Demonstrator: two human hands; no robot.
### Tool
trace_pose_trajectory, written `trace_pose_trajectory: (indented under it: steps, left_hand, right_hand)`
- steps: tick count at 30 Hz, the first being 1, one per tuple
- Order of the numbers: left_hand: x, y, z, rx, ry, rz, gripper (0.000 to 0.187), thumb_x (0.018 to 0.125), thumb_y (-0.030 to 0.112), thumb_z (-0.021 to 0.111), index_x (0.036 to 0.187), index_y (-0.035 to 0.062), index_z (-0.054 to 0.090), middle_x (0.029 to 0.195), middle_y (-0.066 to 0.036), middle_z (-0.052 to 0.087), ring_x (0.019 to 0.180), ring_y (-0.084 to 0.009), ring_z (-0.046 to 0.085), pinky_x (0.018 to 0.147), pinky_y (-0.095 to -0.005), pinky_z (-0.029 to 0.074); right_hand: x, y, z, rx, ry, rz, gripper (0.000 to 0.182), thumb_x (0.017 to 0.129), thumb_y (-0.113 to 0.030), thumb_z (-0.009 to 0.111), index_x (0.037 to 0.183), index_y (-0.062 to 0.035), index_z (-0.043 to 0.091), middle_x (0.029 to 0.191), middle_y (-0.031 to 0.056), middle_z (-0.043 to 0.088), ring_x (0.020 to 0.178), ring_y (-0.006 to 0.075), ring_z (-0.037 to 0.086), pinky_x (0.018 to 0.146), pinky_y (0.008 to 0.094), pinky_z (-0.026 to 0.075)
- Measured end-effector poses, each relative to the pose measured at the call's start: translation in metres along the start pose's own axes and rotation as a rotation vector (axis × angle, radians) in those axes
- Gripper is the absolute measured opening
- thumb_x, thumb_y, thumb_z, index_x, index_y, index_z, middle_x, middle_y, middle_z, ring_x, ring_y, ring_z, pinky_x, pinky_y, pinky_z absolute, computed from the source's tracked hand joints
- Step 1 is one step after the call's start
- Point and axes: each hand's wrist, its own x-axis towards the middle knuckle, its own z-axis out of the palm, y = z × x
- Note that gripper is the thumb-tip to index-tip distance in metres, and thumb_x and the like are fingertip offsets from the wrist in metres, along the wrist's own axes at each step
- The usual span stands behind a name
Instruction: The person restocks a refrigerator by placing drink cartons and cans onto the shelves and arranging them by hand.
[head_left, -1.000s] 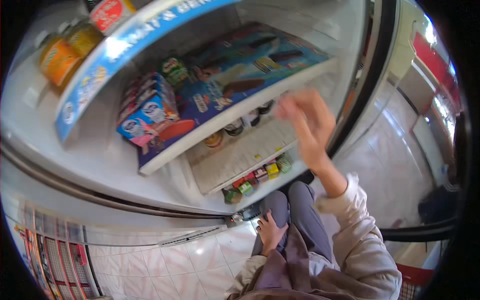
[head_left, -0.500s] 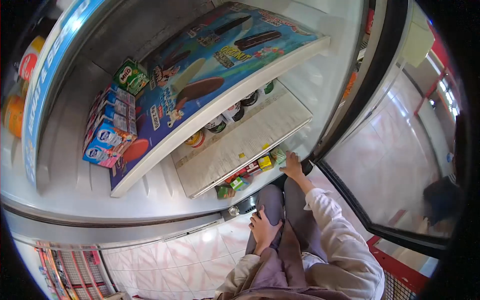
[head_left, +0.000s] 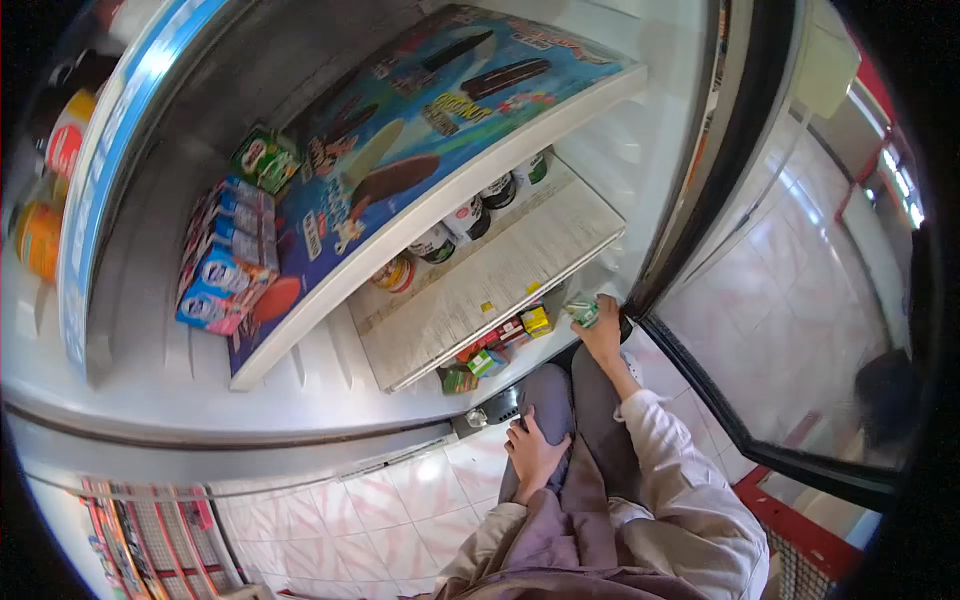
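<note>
My right hand has its fingers closed on a small green-and-white drink carton at the right end of the fridge's bottom level. To the left of it are a yellow carton, a red carton, a green-and-white carton and a darker green carton, under the edge of the lower shelf. My left hand lies on my left knee with the fingers spread, holding nothing.
On the upper, poster-covered shelf stand blue-and-pink cartons and green packs. Dark-labelled containers sit on the lower shelf. The glass door hangs open at the right. Racks stand at lower left.
My right hand has closed on the green-and-white carton and drawn it slightly rightward, away from the yellow carton. My left hand stays on the knee. The view has shifted slightly.
</note>
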Motion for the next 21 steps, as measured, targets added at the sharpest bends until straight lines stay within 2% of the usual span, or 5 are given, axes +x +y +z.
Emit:
trace_pose_trajectory:
  steps: [2, 5, 6, 10, 21]
  left_hand:
    - [-0.001, -0.002, 0.001, -0.024, 0.005, -0.003, 0.093, 0.068, 0.049, 0.079, 0.141, 0.0112, 0.035, 0.128, -0.027, 0.046, 0.118, -0.0414, 0.046, 0.095, -0.054, 0.039]
    - [-0.002, -0.003, 0.002, -0.031, 0.029, 0.015, 0.093, 0.068, 0.049, 0.079, 0.14, 0.0113, 0.036, 0.127, -0.026, 0.047, 0.118, -0.0406, 0.046, 0.094, -0.0536, 0.04]
    - [-0.003, -0.004, 0.004, -0.01, 0.034, 0.019, 0.093, 0.067, 0.05, 0.079, 0.141, 0.0116, 0.036, 0.127, -0.027, 0.048, 0.117, -0.0403, 0.047, 0.094, -0.0534, 0.041]
    - [-0.005, -0.005, 0.003, -0.061, 0.021, 0.014, 0.095, 0.068, 0.049, 0.079, 0.143, 0.012, 0.034, 0.131, -0.03, 0.046, 0.119, -0.0419, 0.048, 0.095, -0.0547, 0.04]
    - [-0.014, -0.013, 0.004, -0.086, 0.092, 0.02, 0.094, 0.069, 0.048, 0.078, 0.143, 0.0134, 0.033, 0.133, -0.029, 0.045, 0.122, -0.0425, 0.045, 0.095, -0.0549, 0.039]
  right_hand:
    - [-0.015, -0.009, -0.028, 0.195, 0.104, -0.143, 0.062, 0.065, -0.012, 0.079, 0.118, 0.0013, 0.049, 0.12, 0.0188, 0.055, 0.11, 0.0337, 0.055, 0.09, 0.041, 0.048]
    - [-0.032, -0.051, -0.08, 0.444, 0.022, -0.087, 0.057, 0.067, -0.01, 0.077, 0.117, 0.0001, 0.051, 0.115, 0.0165, 0.06, 0.102, 0.0285, 0.06, 0.089, 0.0365, 0.048]
    - [-0.033, -0.076, -0.103, 0.472, -0.009, -0.107, 0.053, 0.07, -0.009, 0.076, 0.116, -0.0007, 0.051, 0.109, 0.0125, 0.063, 0.092, 0.0205, 0.062, 0.084, 0.0327, 0.049]
    - [-0.014, -0.142, -0.163, 0.474, -0.057, -0.292, 0.054, 0.071, -0.01, 0.08, 0.116, -0.0006, 0.052, 0.111, 0.0108, 0.065, 0.095, 0.0117, 0.06, 0.08, 0.0276, 0.05]
    - [0.048, -0.403, -0.235, 0.775, 0.135, -0.92, 0.05, 0.072, -0.015, 0.085, 0.108, -0.0018, 0.052, 0.103, 0.0106, 0.069, 0.087, 0.0139, 0.065, 0.078, 0.03, 0.054]
